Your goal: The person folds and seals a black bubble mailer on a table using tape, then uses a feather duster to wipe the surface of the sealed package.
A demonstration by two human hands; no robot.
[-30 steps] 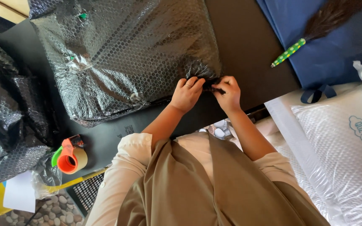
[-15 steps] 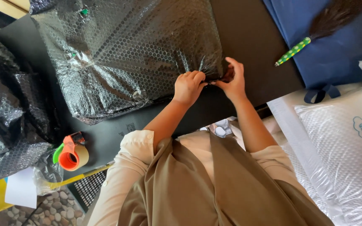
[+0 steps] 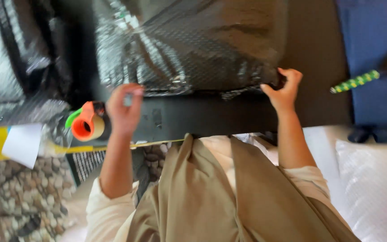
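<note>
A large parcel wrapped in black bubble wrap (image 3: pixel 189 45) lies on a dark table (image 3: pixel 202 118). My right hand (image 3: pixel 283 89) grips the wrap at the parcel's near right corner. My left hand (image 3: pixel 124 110) hovers, blurred, just right of an orange tape dispenser (image 3: pixel 87 124) with a green handle at the table's near left edge; its fingers are apart and hold nothing.
More black bubble-wrapped bundles (image 3: pixel 10 58) sit at the left. A white paper (image 3: pixel 21 143) on yellow sheet lies below them. A green-and-yellow striped stick (image 3: pixel 354 81) rests on blue cloth (image 3: pixel 372 40). A white padded cushion (image 3: pixel 377 188) is at right.
My left hand has left the parcel's corner and swung left toward the tape dispenser. My right hand keeps hold of the wrap. The camera has shifted and blurred.
</note>
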